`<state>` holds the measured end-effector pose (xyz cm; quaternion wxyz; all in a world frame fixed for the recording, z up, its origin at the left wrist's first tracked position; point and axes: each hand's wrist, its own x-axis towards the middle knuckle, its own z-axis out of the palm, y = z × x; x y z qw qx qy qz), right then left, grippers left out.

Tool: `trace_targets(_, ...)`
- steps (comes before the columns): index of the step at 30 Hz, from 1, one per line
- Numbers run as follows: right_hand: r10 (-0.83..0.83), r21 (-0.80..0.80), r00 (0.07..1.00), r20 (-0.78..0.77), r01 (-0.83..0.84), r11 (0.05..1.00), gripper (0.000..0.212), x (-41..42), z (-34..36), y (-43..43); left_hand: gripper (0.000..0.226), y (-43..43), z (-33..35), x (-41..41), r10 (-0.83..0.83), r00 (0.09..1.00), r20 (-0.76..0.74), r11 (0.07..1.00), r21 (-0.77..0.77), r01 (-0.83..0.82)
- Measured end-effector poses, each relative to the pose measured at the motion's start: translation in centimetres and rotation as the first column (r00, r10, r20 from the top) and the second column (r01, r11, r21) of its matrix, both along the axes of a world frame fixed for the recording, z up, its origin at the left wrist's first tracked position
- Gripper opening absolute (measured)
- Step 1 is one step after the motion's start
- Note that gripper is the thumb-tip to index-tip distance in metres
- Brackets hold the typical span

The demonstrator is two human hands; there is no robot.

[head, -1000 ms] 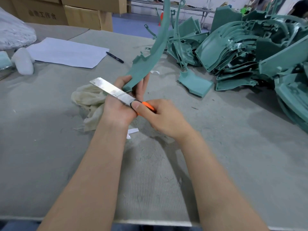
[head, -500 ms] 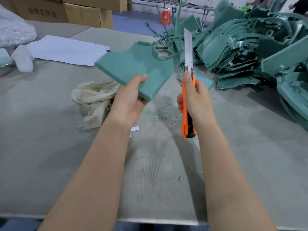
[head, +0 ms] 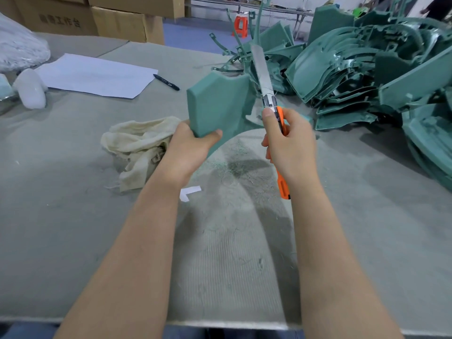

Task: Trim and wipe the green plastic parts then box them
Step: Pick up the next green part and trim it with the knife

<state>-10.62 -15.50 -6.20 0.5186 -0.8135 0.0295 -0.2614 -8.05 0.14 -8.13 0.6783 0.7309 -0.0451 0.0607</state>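
My left hand (head: 189, 149) grips the lower edge of a green plastic part (head: 217, 106), held up above the table with its broad flat face toward me. My right hand (head: 288, 143) is closed on an orange utility knife (head: 281, 123). Its long blade (head: 260, 67) points up and away, right beside the part's right edge. A cream wiping cloth (head: 139, 143) lies crumpled on the table just left of my left hand. A big heap of green plastic parts (head: 367, 69) fills the far right of the table.
The grey table (head: 73, 216) carries fine green shavings (head: 232, 162) below my hands. A white sheet of paper (head: 95, 74) and a black pen (head: 167, 82) lie far left. Cardboard boxes (head: 122, 23) stand behind the table. A scrap of white tape (head: 189, 192) lies by my left wrist.
The part was turned from edge-on to its flat face toward me. My right hand swung the knife from pointing left to blade-up, and it now stands at the part's right edge.
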Motion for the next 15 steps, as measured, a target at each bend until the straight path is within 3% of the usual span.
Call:
trace_targets(6,-0.040,-0.115,0.999,-0.011,0.038,0.993,0.040,-0.01,-0.06,-0.45,0.007,0.31,-0.58,0.17,-0.069,0.997,0.041,0.987,0.147,0.062)
trace_targets(15,0.149,-0.040,0.976,-0.157,-0.157,0.987,0.038,-0.66,0.46,-0.65,0.011,0.50,-1.01,0.45,-0.045,0.999,0.029,0.982,0.184,0.039)
